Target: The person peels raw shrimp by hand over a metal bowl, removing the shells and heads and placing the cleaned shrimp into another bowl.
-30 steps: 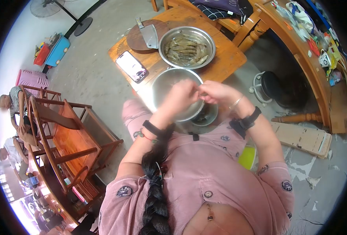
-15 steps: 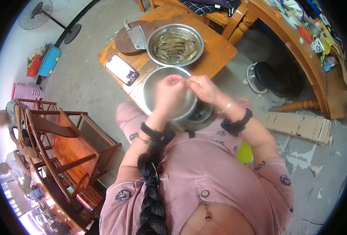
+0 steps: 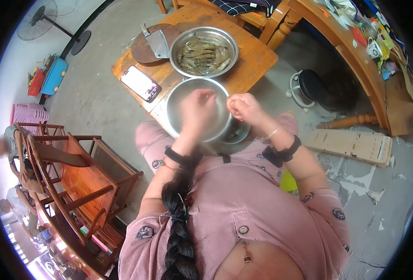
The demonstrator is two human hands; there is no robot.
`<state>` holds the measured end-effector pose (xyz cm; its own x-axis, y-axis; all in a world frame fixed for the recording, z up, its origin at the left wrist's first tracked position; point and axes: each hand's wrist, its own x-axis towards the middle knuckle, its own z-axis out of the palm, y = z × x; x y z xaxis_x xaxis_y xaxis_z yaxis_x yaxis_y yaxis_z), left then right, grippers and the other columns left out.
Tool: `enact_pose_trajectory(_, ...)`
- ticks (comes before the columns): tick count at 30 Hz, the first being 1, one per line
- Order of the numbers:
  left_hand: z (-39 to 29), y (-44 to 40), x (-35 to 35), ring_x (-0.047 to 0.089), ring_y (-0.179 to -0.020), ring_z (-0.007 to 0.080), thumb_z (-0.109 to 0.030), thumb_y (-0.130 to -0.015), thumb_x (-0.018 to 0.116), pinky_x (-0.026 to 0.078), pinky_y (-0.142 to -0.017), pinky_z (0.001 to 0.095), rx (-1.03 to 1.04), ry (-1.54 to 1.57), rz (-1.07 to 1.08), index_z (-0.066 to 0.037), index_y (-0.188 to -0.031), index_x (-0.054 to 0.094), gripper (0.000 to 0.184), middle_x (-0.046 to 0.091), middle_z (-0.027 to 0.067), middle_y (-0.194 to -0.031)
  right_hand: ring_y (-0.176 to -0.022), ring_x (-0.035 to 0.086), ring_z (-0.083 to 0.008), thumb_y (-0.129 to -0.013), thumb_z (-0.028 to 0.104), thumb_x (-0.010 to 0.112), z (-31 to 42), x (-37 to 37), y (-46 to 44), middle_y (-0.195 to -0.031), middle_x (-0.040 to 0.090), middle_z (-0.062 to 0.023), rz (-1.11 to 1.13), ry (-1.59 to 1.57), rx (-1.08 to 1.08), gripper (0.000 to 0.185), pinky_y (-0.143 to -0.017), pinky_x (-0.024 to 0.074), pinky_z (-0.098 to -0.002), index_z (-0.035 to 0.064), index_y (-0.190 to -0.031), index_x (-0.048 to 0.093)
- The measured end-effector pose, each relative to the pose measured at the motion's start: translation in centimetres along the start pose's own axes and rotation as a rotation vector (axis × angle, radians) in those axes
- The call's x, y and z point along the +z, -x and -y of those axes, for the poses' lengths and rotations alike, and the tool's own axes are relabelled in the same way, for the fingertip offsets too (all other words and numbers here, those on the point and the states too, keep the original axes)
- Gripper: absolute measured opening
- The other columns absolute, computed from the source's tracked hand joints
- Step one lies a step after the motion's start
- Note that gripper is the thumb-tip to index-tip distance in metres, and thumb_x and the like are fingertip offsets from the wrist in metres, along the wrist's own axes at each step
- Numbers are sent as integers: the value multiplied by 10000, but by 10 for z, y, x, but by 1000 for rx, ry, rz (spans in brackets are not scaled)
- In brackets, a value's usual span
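Observation:
My left hand (image 3: 198, 108), blurred, is over the metal pot (image 3: 173, 114) with its fingers curled together; whatever they pinch is too smeared to make out. At the right rim of the pot, my right hand (image 3: 244, 107) is closed, fingers bent inward, and what it holds is hidden. A small gap separates the two hands. Just beyond them stands a steel bowl (image 3: 236, 46) of raw shrimp (image 3: 202, 55). Under my right wrist, partly covered, is another shiny container (image 3: 236, 134).
On the wooden table (image 3: 260, 56) are a round chopping board (image 3: 141, 50), a cleaver (image 3: 158, 44) and a phone (image 3: 141, 83). A black stool (image 3: 311, 86) and a flat carton (image 3: 351, 145) are to the right. Wooden chairs (image 3: 83, 163) and two people are on the left.
My hands, together at the fingertips before, have moved apart. The left has shifted slightly left and the right slightly right. The whole view has also moved a little.

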<state>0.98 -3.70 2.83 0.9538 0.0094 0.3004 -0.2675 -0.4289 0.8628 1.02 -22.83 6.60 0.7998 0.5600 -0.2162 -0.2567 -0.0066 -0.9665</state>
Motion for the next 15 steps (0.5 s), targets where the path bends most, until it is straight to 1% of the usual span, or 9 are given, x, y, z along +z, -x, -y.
enact_pose_trajectory(2, 7, -4, -4, 565, -585, 58, -27, -865, 676, 456, -521, 201, -188, 251, 29, 56, -1034, 635, 193, 679, 68, -778, -619, 580, -236, -907, 185, 441, 6, -4, 3, -683, 580, -172, -181, 451, -190, 286, -612, 469, -364, -25, -730, 520)
enact_pose_trajectory(3, 5, -6, -9, 582, -629, 65, -34, -918, 606, 445, -537, 199, -260, 285, 91, 57, -1081, 621, 187, 694, 91, -829, -619, 580, -236, -907, 185, 441, 5, -8, 6, -683, 580, -172, -182, 450, -189, 286, -612, 469, -364, -25, -730, 520)
enact_pose_trajectory(5, 16, -8, -17, 600, -672, 73, -44, -936, 579, 442, -552, 197, -330, 381, 156, 60, -1138, 583, 227, 694, 100, -856, -776, 637, -390, -915, 261, 477, 4, -16, 10, -809, 636, -271, -353, 932, 7, 370, -722, 494, -443, -66, -778, 582)
enact_pose_trajectory(6, 17, -8, -18, 618, -715, 81, -54, -955, 552, 439, -567, 194, -400, 482, 224, 63, -1195, 545, 267, 695, 109, -884, -776, 637, -390, -915, 261, 477, 1, -18, 11, -809, 636, -271, -352, 933, 7, 370, -722, 494, -443, -66, -778, 582)
enact_pose_trajectory(8, 17, -5, -19, 627, -744, 93, -61, -967, 530, 436, -577, 195, -416, 510, 221, 63, -1241, 495, 303, 692, 118, -904, -900, 601, -465, -909, 314, 520, -11, -22, 14, -903, 631, -311, -351, 1103, 156, 417, -813, 477, -498, -87, -855, 621)
enact_pose_trajectory(10, 25, -2, -17, 636, -774, 105, -68, -980, 507, 433, -587, 195, -434, 537, 218, 64, -1288, 446, 340, 690, 127, -925, -890, 610, -459, -905, 336, 543, -31, -30, 17, -902, 631, -308, -306, 1086, 168, 435, -834, 475, -506, -92, -902, 621)
enact_pose_trajectory(12, 35, 0, -14, 643, -750, 127, -56, -976, 512, 440, -581, 200, -257, 301, 250, 65, -1283, 419, 342, 686, 138, -929, -915, 610, -441, -893, 313, 569, -41, -31, 19, -943, 629, -298, -298, 1216, 88, 383, -813, 487, -495, -63, -945, 620)
enact_pose_trajectory(13, 34, 0, -15, 643, -750, 127, -56, -976, 512, 440, -581, 200, -258, 301, 248, 65, -1283, 419, 342, 686, 138, -929, -915, 610, -441, -893, 313, 569, -37, -30, 18, -943, 629, -298, -296, 1217, 87, 383, -813, 487, -495, -63, -945, 620)
enact_pose_trajectory(15, 30, -1, -17, 645, -741, 134, -43, -973, 512, 453, -587, 208, -535, 493, 286, 66, -1203, 472, 257, 683, 134, -915, -941, 619, -391, -872, 246, 603, -18, -24, 14, -995, 636, -249, -402, 1215, -18, 291, -793, 511, -452, -21, -986, 623)
